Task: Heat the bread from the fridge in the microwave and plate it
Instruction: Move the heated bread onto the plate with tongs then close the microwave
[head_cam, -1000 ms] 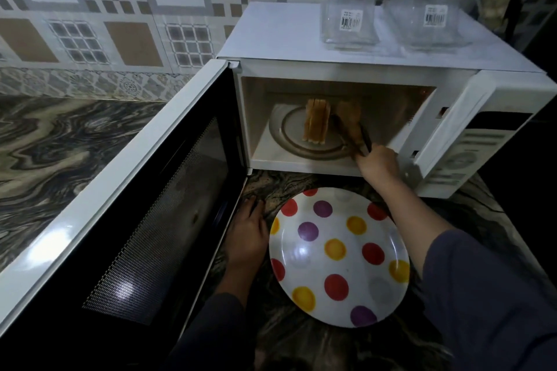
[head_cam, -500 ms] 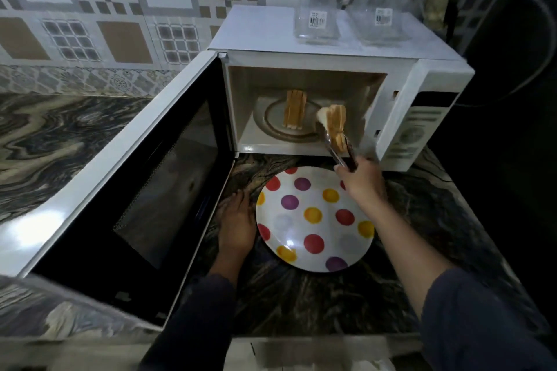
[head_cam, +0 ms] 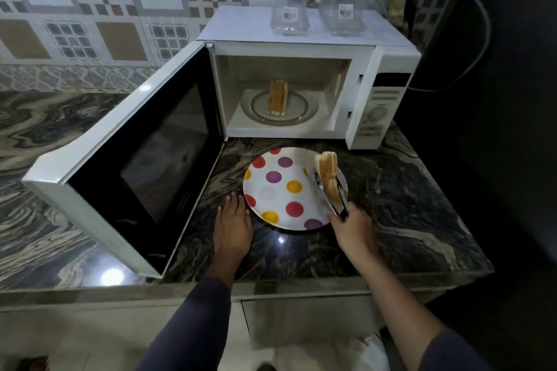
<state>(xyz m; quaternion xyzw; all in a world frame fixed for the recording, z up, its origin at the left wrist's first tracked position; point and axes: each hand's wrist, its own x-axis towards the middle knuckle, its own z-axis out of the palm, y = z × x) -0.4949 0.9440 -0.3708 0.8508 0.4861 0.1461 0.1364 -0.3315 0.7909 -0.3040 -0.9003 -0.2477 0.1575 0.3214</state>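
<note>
A white microwave (head_cam: 301,48) stands on the counter with its door (head_cam: 144,153) swung wide to the left. Upright bread slices (head_cam: 278,97) stand on its turntable. In front lies a white plate with coloured dots (head_cam: 280,189). My right hand (head_cam: 352,229) grips metal tongs (head_cam: 330,196), which clamp bread slices (head_cam: 328,168) over the plate's right side. My left hand (head_cam: 233,226) rests flat on the counter, fingers apart, just left of the plate.
Two clear glass containers (head_cam: 289,9) with barcode labels sit on top of the microwave. A cable (head_cam: 479,48) loops at the right by a dark wall. The marble counter (head_cam: 407,205) ends at a front edge near me.
The tongs with the bread came out of the microwave and down over the plate's right side. My view pulled back from the counter. My left hand stayed beside the plate.
</note>
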